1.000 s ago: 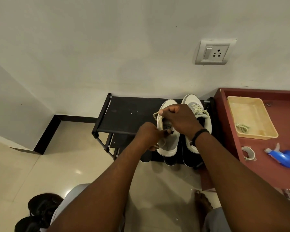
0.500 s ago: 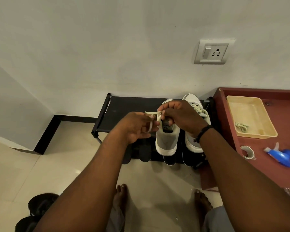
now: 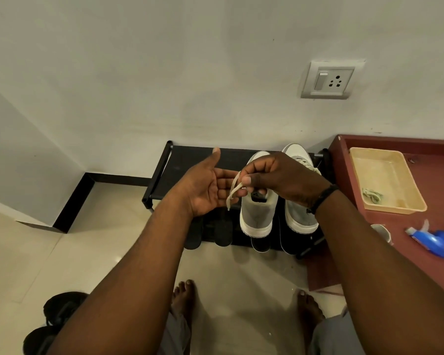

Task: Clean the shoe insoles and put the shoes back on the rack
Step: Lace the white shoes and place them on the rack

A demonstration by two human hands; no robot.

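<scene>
Rack: I see the black rack [image 3: 190,165] at frame centre, set against the wall, with its left part bare.
Shoes: two pale grey shoes sit side by side on the right part of the rack, heels toward me. The left shoe [image 3: 258,216] is just below my right hand; the right shoe [image 3: 299,216] is partly hidden by my right wrist.
Lace: a pale lace [image 3: 233,190] loops down from my right fingers and hangs just left of the left shoe's opening.
Right hand: my right hand [image 3: 280,179] pinches the lace between thumb and fingertips, above the left shoe's collar. A dark band circles the wrist.
Left hand: my left hand [image 3: 205,187] is spread, palm up, thumb raised, fingers just beside the hanging lace. I cannot tell whether they touch it.
Lower shelf: dark footwear [image 3: 222,231] shows under the shoes, too dim to make out.
Table: a red table [image 3: 395,226] fills the right edge of the frame.
Tray: a cream tray [image 3: 385,175] lies on the table, a small pale bundle in its near corner.
Sprayer: a blue sprayer [image 3: 432,240] lies on its side below the tray.
Socket: a wall socket [image 3: 328,80] is in the upper right.
Floor: dark shoes [image 3: 54,321] sit in the lower left, and my bare feet are at bottom centre.
</scene>
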